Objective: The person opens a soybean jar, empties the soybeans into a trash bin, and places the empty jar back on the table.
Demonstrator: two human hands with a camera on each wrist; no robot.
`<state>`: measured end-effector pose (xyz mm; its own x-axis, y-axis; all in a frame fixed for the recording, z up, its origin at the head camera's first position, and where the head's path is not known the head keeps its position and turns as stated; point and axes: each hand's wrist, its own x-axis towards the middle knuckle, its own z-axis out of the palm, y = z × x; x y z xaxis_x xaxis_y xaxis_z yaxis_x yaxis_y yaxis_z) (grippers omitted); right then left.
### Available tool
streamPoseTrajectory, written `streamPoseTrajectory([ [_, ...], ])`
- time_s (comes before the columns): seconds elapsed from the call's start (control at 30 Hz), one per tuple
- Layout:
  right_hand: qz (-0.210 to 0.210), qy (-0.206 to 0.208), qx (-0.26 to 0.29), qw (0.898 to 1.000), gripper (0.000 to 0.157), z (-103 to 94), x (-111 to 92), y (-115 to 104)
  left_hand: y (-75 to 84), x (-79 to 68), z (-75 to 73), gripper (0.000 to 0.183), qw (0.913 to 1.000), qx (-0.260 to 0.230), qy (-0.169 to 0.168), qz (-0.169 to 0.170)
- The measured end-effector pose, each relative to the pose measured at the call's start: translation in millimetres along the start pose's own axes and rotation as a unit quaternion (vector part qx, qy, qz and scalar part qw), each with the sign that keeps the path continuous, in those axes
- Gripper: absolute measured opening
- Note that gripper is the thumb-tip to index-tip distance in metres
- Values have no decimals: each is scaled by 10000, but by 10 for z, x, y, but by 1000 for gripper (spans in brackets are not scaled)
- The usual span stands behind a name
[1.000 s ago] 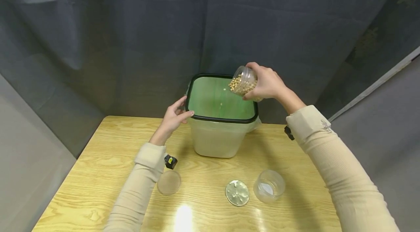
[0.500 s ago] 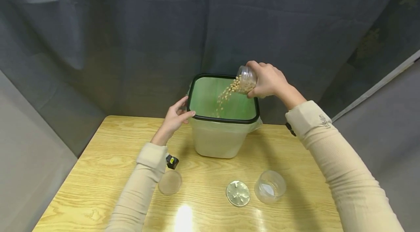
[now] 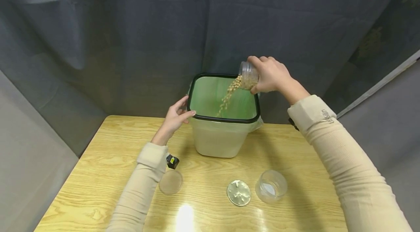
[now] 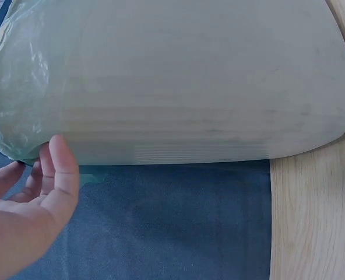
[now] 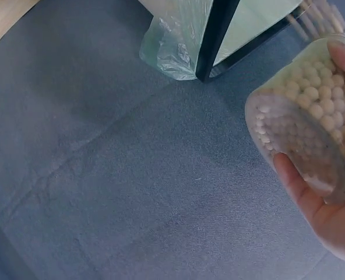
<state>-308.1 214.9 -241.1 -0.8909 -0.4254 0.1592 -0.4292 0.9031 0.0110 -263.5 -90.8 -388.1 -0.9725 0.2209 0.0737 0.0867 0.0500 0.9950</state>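
My right hand (image 3: 271,75) grips a clear plastic jar (image 3: 248,75) tilted mouth-down over the trash bin. Soybeans (image 3: 229,95) stream from its mouth into the bin; in the right wrist view many beans (image 5: 324,96) are still inside the jar (image 5: 301,146). The pale trash bin (image 3: 218,141) has a black rim and a green bag liner (image 3: 210,95). At its left side my left hand (image 3: 173,117) pinches the rim, thumb on top and fingers outside. In the left wrist view the fingers of the left hand (image 4: 35,198) touch the bagged edge.
On the wooden table (image 3: 121,159), nearer than the bin, lie a round translucent lid (image 3: 170,182), a silvery foil seal (image 3: 238,192) and a clear round container (image 3: 271,186) with something white inside. A dark curtain (image 3: 147,42) hangs behind the bin.
The right hand has tipped the jar further and shifted slightly up and right. Only a couple of beans were falling at first; now they pour in a stream. The left hand stays put.
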Motion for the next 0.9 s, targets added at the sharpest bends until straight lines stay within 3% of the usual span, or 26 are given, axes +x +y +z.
streamPoseTrajectory([
  [0.33,-335,96,-426,9985,94,-36,10,-35,-42,5,1,68,9998,-26,56,179],
  [0.63,-489,158,-764,9958,95,-44,-5,-61,-43,27,-2,69,9999,-44,14,93],
  [0.9,-777,97,-1071,9912,92,-24,-7,-77,101,-48,11,68,10000,48,-17,28],
])
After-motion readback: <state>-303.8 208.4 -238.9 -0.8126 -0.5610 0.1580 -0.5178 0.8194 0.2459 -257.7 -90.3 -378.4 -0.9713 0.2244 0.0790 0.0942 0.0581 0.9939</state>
